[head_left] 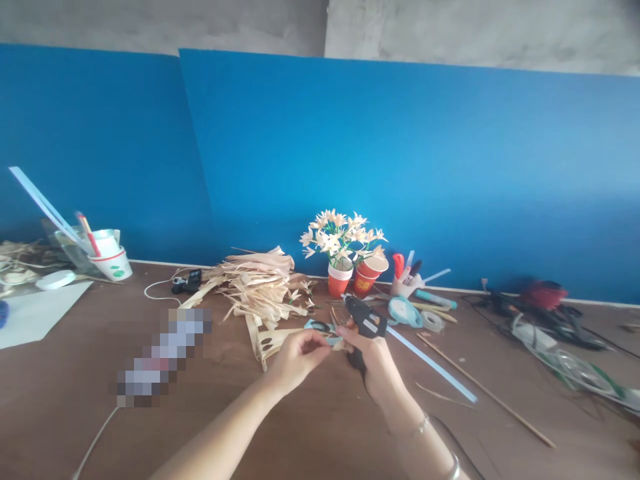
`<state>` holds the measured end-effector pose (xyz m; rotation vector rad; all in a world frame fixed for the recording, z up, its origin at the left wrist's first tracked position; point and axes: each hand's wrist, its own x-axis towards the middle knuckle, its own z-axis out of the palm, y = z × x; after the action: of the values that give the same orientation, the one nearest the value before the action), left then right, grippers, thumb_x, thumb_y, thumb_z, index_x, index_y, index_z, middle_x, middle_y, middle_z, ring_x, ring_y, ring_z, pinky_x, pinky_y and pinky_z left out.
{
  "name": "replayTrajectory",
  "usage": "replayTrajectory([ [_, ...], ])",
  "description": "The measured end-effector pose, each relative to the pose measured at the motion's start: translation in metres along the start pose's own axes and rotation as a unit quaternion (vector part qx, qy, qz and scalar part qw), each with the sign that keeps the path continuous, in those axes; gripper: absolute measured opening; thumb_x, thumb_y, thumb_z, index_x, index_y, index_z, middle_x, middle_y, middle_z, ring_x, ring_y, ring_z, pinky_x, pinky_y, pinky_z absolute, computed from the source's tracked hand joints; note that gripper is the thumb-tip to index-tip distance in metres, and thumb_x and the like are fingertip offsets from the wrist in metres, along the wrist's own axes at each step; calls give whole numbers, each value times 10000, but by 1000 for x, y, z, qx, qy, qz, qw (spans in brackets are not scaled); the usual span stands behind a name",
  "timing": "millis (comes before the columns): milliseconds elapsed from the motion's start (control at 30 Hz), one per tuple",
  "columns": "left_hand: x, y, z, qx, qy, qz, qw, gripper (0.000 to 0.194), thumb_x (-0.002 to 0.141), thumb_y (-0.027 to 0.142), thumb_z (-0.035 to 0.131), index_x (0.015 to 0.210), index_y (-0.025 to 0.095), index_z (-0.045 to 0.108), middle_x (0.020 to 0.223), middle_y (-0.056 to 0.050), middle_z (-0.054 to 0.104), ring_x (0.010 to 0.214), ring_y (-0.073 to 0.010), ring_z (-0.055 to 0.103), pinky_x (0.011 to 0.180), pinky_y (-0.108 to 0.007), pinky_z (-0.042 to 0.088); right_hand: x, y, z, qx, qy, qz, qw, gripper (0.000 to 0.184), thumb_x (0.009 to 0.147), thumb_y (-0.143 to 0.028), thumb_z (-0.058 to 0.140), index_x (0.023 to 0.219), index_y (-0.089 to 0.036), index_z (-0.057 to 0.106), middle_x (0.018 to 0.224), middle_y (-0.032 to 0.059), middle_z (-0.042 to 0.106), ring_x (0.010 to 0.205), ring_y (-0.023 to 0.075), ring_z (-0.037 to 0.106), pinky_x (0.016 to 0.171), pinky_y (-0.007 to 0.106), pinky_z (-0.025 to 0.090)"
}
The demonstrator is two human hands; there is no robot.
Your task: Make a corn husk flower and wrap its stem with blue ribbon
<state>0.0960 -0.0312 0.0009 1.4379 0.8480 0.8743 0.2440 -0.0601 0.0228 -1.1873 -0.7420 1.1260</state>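
Two forearms (235, 427) are extending over a brown table (320, 440), where a heap of pale husks (260, 287) is lying beyond the left hand (295, 360). Just beside it, the right hand (370, 350) is gripping a dark glue gun (368, 319); the left fingertips (319, 355) are meeting, though whether they are grasping anything, I cannot tell.

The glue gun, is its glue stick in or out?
In, it seems: the long pale glue stick pokes out from the back of the glue gun in the right hand. How deep it goes is hidden.
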Motion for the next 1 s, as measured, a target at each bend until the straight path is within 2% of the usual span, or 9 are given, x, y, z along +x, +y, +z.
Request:
replayTrajectory([
  [100,2,-4,-2,-17,14,-3,1000,181,741,328,633,740,152,591,582,41,506,523,-89,419,497,-212,300,-2,0,-2,-10,1,-6,1000,258,634,-343,729,723,-180,551,577,-23,573,520,113,427,541,256,325],
  [200,3,-7,-4,-20,18,6,1000,191,749,338,636,748,154,587,586,44,493,523,-84,408,509,-213,304,-2,1,-4,-32,-8,3,999,245,668,-373,700,690,-180,551,543,-22,545,518,117,424,518,250,312],
  [333,3,-9,-5,-26,7,2,1000,197,755,340,638,741,151,583,589,45,483,529,-80,396,512,-210,295,0,6,-5,-28,-23,21,999,239,607,-298,747,699,-183,559,502,-61,484,490,102,405,491,232,300],
  [533,1,-7,2,-103,29,-35,994,235,744,376,643,729,155,566,541,57,455,491,-69,355,469,-205,226,3,13,-4,7,-15,-8,1000,271,596,-268,759,750,-205,545,589,-59,559,532,123,509,536,244,387],
  [700,0,-4,6,-142,31,-63,987,263,723,389,655,696,151,545,500,70,416,451,-54,295,441,-211,153,3,12,-3,-84,10,-73,994,193,632,-286,709,729,-197,567,629,-27,603,572,156,557,571,275,435],
  [833,1,-4,8,-175,29,-92,980,272,690,377,671,668,157,512,533,65,423,444,-43,285,440,-207,123,3,15,-4,-191,26,-165,967,142,676,-329,641,700,-194,602,668,5,643,632,178,580,624,287,461],
  [1000,0,-5,8,-201,20,-123,972,282,681,377,679,667,159,500,580,47,461,462,-40,297,449,-195,121,5,24,-5,-225,37,-242,943,172,708,-364,626,725,-195,600,707,26,660,666,179,589,619,266,465],
])
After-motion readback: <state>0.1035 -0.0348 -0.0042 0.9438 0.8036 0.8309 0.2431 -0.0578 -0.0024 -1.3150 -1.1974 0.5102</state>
